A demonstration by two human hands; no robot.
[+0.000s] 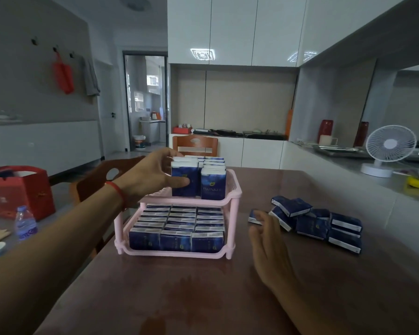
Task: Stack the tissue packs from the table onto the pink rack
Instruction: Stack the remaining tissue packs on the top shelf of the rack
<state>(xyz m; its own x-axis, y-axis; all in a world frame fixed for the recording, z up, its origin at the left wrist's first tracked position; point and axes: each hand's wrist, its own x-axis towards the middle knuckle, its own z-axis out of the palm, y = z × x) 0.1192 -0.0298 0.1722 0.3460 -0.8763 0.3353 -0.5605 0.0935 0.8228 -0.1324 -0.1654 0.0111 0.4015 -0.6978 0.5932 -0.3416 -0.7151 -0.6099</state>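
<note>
Brown desk in a kitchen-dining room, pink rack as landmark. Nearest, right of the rack's front: right hand flat over the desk, fingers loosely spread and touching a single tissue pack at the pile's near-left edge; not closed on it yet. Just beyond, loose pile of packs still on the desk, roughly ten, exact count unclear. Rack's lower tier looks full, three columns upright. Upper tier: two columns at right and centre, left column partly open. Left hand pinches an upright pack at the front of the centre column, thumb on its face. Estimate: well past half done.
</note>
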